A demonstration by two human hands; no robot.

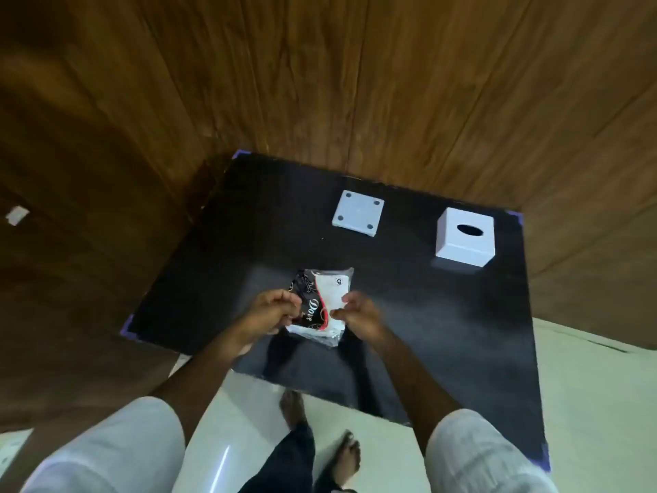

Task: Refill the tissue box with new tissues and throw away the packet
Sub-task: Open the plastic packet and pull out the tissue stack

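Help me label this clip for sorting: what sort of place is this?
Probably a room in a home, not a workshop. A dark tabletop stands against wood-panelled walls over a pale glossy tiled floor, and the person stands barefoot, both hands on a black-and-white plastic tissue packet.

Light: dim and warm, you get weak overhead light.
Glare: pale sheen on the black table around centre, bright streak on the floor at 6 o'clock.
Shadows: darkest at 9 and 10 o'clock.
Sharpness: soft throughout.
Distortion: wall boards bow toward 12 o'clock.
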